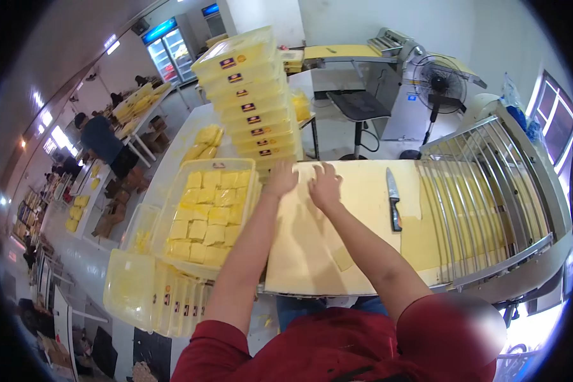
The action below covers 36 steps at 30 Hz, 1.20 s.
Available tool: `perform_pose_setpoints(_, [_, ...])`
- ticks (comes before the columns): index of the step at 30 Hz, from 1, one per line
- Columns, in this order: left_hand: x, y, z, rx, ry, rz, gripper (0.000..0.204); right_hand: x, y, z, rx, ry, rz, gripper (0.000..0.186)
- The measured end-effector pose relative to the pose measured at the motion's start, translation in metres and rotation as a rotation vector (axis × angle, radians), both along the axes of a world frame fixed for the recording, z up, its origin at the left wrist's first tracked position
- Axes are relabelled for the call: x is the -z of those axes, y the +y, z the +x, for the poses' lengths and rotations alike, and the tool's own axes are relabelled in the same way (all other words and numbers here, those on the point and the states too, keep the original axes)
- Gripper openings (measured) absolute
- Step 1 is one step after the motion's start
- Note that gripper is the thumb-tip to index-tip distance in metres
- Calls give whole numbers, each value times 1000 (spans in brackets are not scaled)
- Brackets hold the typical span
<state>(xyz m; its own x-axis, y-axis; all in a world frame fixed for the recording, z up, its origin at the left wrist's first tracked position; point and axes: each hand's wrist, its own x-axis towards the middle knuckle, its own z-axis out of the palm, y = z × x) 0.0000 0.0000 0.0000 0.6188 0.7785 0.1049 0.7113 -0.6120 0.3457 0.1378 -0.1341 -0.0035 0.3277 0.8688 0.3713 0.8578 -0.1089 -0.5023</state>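
Note:
My left hand rests at the far left edge of a pale work surface, close to the base of a tall stack of clear yellowish tubs. Its fingers reach forward, slightly apart, and nothing shows in them. Just to its right, my right hand is low over the far edge of that surface, fingers spread and bent, also holding nothing I can see. A knife with a black handle lies to the right. By my left forearm stands an open tub of yellow square dough-like pieces.
A machine with a metal-barred guard stands at the right over a yellow sheet. More tubs lean at the near left. Behind are a stool, a fan and a person at another table.

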Motion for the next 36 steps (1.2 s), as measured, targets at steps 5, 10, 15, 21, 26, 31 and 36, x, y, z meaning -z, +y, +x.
perform_pose_setpoints(5, [108, -146, 53, -193, -81, 189, 65, 113, -103, 133, 59, -325, -117, 55])
perform_pose_setpoints(10, [98, -150, 41, -184, -52, 150, 62, 99, -131, 125, -3, -195, -106, 53])
perform_pose_setpoints(15, [111, -156, 35, -195, -37, 139, 57, 107, -144, 119, 41, -148, -121, 52])
perform_pose_setpoints(21, [100, -229, 22, -161, -24, 119, 56, 98, -207, 98, 71, -89, -26, 48])
perform_pose_setpoints(26, [89, -266, 16, -81, -58, 85, 55, 87, -225, 95, 48, -62, -29, 47])
perform_pose_setpoints(31, [91, -294, 24, -57, -92, 50, 55, 82, -225, 95, 58, -42, -34, 46])
perform_pose_setpoints(36, [81, -301, 30, -45, -135, 51, 53, 80, -223, 95, 65, -42, -48, 46])
